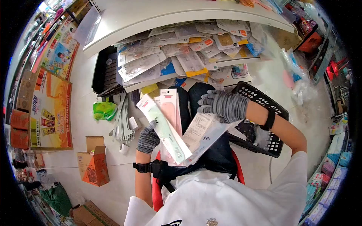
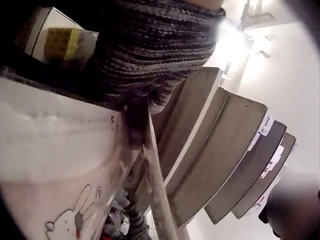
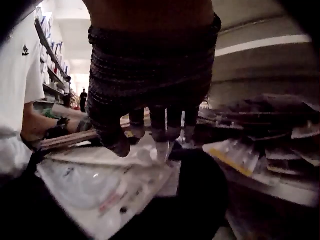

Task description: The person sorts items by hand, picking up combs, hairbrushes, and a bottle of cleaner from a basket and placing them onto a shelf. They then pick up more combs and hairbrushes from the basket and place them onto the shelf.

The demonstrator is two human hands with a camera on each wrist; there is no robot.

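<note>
Above the pale floor (image 1: 122, 171) near a white shelf (image 1: 188, 17), the left grip (image 1: 148, 139) is clamped on flat packs (image 1: 164, 124), while the right grip (image 1: 224, 105), fingers apart, is over another packet (image 1: 199, 132).

A dark mark resembling a "3" was seen on the clear packet (image 1: 213, 144), while the dense lines printed on its pale card (image 1: 196, 130) were too small to be read. On the white shirt (image 1: 211, 196), partly cut-off black letters appeared to be spelled "WIN". Lettering was also borne by the pale green packet (image 1: 163, 124), the pink packet (image 1: 171, 109) and the yellow poster (image 1: 54, 120), but could not be made out.
</note>
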